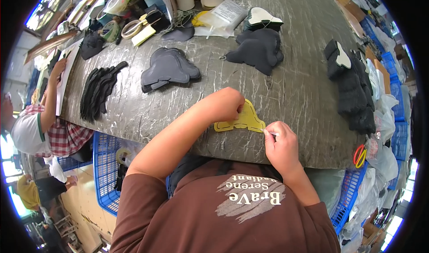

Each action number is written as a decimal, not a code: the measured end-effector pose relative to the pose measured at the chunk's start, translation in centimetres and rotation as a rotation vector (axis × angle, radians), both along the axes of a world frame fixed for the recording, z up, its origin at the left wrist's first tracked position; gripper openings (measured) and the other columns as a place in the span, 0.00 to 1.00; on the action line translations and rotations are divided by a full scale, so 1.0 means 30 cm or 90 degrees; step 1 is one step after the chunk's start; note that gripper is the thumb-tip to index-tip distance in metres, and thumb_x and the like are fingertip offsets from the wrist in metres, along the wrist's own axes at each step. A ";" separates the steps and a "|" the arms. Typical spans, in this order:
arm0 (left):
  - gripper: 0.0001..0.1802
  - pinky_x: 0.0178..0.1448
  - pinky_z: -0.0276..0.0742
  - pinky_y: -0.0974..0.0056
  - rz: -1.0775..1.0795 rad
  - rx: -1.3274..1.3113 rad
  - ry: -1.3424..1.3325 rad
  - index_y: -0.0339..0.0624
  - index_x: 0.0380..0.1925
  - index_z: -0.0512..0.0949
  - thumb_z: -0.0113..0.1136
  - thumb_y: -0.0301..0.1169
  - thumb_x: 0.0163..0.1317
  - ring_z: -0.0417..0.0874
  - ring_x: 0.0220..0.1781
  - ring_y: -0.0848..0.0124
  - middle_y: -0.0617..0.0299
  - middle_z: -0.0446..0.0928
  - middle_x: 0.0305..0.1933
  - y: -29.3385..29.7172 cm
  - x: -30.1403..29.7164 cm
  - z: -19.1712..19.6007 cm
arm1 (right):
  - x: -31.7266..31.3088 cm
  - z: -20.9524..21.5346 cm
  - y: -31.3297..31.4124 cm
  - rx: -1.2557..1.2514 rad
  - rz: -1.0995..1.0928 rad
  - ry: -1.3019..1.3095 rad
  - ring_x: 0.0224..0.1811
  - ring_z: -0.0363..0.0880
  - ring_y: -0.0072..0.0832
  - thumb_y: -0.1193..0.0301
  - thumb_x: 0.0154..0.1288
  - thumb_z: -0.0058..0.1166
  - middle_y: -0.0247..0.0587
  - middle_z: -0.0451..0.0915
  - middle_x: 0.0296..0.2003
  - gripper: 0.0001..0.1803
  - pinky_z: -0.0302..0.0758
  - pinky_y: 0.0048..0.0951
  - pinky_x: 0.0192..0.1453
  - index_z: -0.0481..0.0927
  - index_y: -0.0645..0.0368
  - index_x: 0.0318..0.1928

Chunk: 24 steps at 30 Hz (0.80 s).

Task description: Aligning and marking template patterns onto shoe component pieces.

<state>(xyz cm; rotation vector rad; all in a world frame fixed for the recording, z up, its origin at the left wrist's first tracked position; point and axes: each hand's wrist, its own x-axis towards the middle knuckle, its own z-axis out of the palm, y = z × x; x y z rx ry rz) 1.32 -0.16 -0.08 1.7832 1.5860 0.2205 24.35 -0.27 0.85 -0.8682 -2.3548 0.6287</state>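
A flat yellow template point(250, 114) with dark slots along its edges lies near the front of the table, before my body. My left hand point(228, 104) is closed, its fingertips pressed on the template's upper left part; the knuckles hide what is under them. At the template's lower right corner, my right hand point(283, 145) pinches a thin, pale pen-like stick point(267, 131), its tip against the edge. Whatever lies beneath the template is mostly hidden. Beyond it sit a stack of dark grey cut pieces point(169, 69) and a pile of black pieces point(261, 47).
Black strips point(100, 90) lie left; stacked black pieces point(351, 87) line the right edge. Red-and-yellow scissors point(359, 156) rest at the near right edge. Tape rolls point(131, 29) and tubs crowd the back. Blue crates point(106, 172) flank me. Another person's arm point(50, 90) works at far left.
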 end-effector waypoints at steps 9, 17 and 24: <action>0.12 0.40 0.78 0.58 0.012 -0.040 -0.025 0.36 0.31 0.83 0.67 0.27 0.43 0.85 0.34 0.56 0.50 0.83 0.31 0.017 0.003 0.001 | -0.201 -0.049 -0.017 -0.067 0.186 0.149 0.27 0.78 0.42 0.78 0.55 0.62 0.40 0.78 0.23 0.10 0.73 0.39 0.31 0.72 0.56 0.33; 0.12 0.40 0.78 0.58 0.016 -0.041 -0.041 0.36 0.31 0.83 0.67 0.27 0.42 0.85 0.34 0.57 0.50 0.83 0.31 0.016 -0.008 -0.007 | -0.232 -0.066 -0.023 -0.027 0.190 0.138 0.27 0.78 0.43 0.78 0.54 0.61 0.41 0.77 0.24 0.10 0.71 0.40 0.30 0.71 0.56 0.32; 0.11 0.39 0.78 0.59 0.015 -0.039 -0.049 0.36 0.30 0.83 0.67 0.27 0.43 0.85 0.34 0.57 0.50 0.83 0.30 0.017 -0.006 0.000 | -0.203 -0.056 -0.019 -0.077 0.207 0.108 0.28 0.78 0.44 0.76 0.54 0.61 0.42 0.77 0.24 0.09 0.72 0.42 0.32 0.72 0.57 0.30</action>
